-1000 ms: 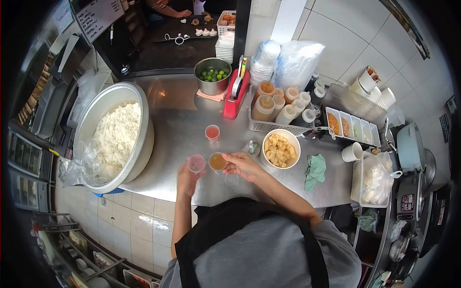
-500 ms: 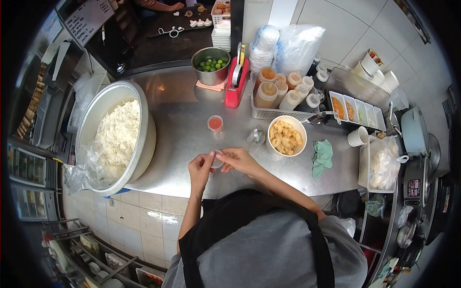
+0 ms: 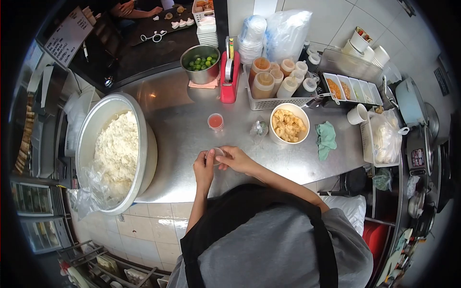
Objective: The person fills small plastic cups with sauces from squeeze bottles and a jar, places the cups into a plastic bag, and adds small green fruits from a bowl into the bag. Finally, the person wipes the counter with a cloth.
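A small round clear plastic lid (image 3: 217,152) is pinched between my two hands, above the steel counter near its front edge. My left hand (image 3: 203,164) grips its left side, with the thumb on top. From the right, my right hand (image 3: 236,160) closes its fingers on the opposite side. Just beyond my hands stands a small clear cup of pink-orange sauce (image 3: 215,121). To the right are a knotted clear plastic bag (image 3: 259,128) with something greenish inside and a white paper bowl (image 3: 281,139) of golden fried pieces.
A large tub (image 3: 150,158) of white rice stands left. Behind are a pot (image 3: 203,76) of green limes, a red tape dispenser (image 3: 229,89) and a basket (image 3: 276,103) of sauce bottles. A green cloth (image 3: 326,140) lies right. Another person's arm (image 3: 141,13) shows beyond the counter.
The camera view has turned and shifted slightly. Both hands keep hold of the lid in nearly the same place, with only small finger movements. The sauce cup has stayed put.
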`<state>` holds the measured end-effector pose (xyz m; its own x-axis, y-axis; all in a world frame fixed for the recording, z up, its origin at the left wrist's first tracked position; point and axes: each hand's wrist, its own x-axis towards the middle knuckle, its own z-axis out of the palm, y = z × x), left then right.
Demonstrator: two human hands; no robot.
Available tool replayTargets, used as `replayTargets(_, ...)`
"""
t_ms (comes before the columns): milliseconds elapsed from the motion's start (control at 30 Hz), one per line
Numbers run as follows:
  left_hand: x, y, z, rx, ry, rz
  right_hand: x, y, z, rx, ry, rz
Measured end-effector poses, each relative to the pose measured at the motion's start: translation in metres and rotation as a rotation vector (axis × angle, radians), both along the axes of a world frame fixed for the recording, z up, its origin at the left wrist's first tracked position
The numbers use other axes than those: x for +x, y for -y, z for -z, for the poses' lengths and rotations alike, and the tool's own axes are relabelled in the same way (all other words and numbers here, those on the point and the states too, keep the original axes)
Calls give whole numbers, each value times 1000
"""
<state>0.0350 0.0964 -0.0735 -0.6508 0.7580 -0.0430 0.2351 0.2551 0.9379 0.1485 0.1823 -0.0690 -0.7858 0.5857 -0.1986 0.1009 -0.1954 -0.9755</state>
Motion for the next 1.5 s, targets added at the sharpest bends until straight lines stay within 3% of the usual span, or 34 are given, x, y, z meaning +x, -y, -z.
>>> replayTargets(233, -20, -3, 10, -35, 26, 72, -10, 8, -20, 253, 175, 38)
replayTargets(333, -32, -14, 9, -55, 21, 77, -3, 4, -6, 1101, 237, 263)
replayTargets(367, -36, -19, 7, -62, 2, 79, 3, 3, -1, 1114, 326, 184)
replayTargets(467, -54, -27, 46, 134, -487, 138, 25, 4, 17, 1097, 528, 26)
replayTargets(533, -49, -29, 41, 46, -473, 139, 28, 4, 23, 1039, 537, -30)
replayTargets(600, -40, -29, 13, -71, -518, 61, 34, 5, 2, 870, 344, 97)
replayTargets(700, -33, -27, -15, 117, -198, 159, 40, 1, -44, 568, -6, 261)
replayTargets(767, -12, -30, -38, 259, 174, 414, 50, -5, -72, 325, -126, 279)
replayTargets(833, 17, -33, -63, 347, 423, 582, 60, -13, -78, 414, -201, 277)
replayTargets(967, 60, -55, -88, 325, 378, 553, 103, -42, -97, 513, -288, 188)
replayTargets(1033, 76, -67, -91, 329, 314, 537, 140, -71, -107, 737, -244, 179)
replayTargets(1167, 111, -97, -97, 432, 293, 674, 217, -180, -80, 1064, 188, 912)
replayTargets(1233, 139, -114, -109, 514, 403, 700, 251, -231, -55, 1330, 439, 1086)
replayTargets(1333, 169, -138, -118, 518, 467, 684, 279, -278, -19, 978, 369, 678)
replayTargets(1467, 189, -166, -117, 506, 451, 704, 281, -287, -31, 1216, 255, 553)
replayTargets(1500, 194, -171, -116, 470, 427, 683, 283, -284, -43, 1311, 354, 465)
